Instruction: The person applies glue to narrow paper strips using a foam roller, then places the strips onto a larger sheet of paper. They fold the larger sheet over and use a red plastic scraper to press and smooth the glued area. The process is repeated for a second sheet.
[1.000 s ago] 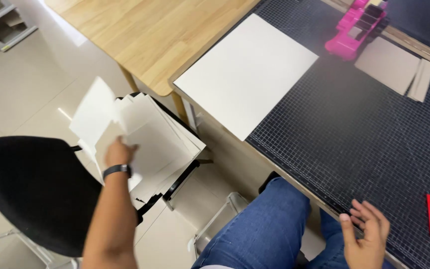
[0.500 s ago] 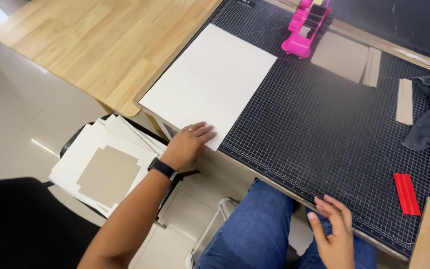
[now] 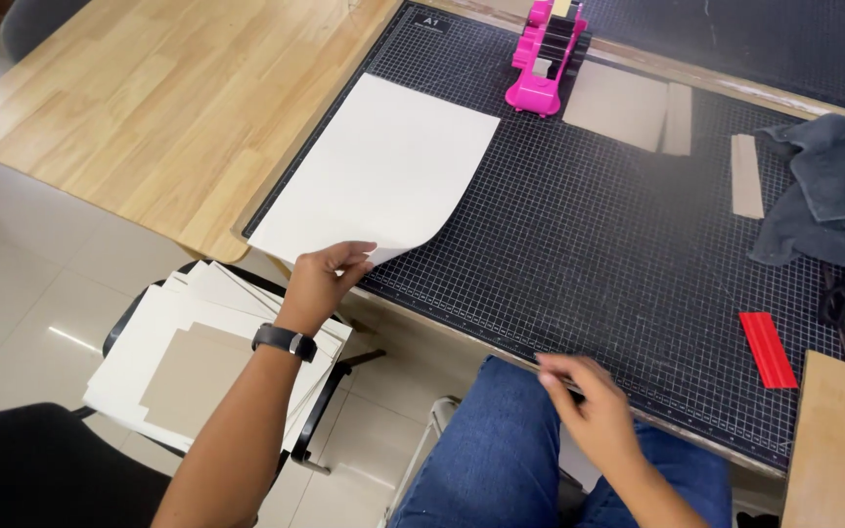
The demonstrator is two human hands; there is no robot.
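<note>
The left hand reached up from the lower left with the forearm straight and a dark watch on the wrist. Its fingers were pinched on the near corner of a large white sheet, thumb on top, and that corner curled up off the black cutting mat. The rest of the sheet lay flat on the left part of the mat, just in front of and to the left of a pink tape dispenser standing at the mat's far edge.

The right hand hovered over the near edge of the mat, above the person's knee in blue jeans. Its fingers were drawn narrowly together at the mat's rim; whether they held anything I could not tell.

Half a second earlier the left hand had lain flat on the sheet's near corner with the fingers spread and the sheet fully flat; now the corner was gripped and lifted. The right hand had rested palm-down below the mat's edge and had since come up to the rim.

Left of the mat the wooden counter showed, and below it a stack of white and brown boards sat on a stool. On the right part of the mat lay a red scraper and a grey cloth.
</note>
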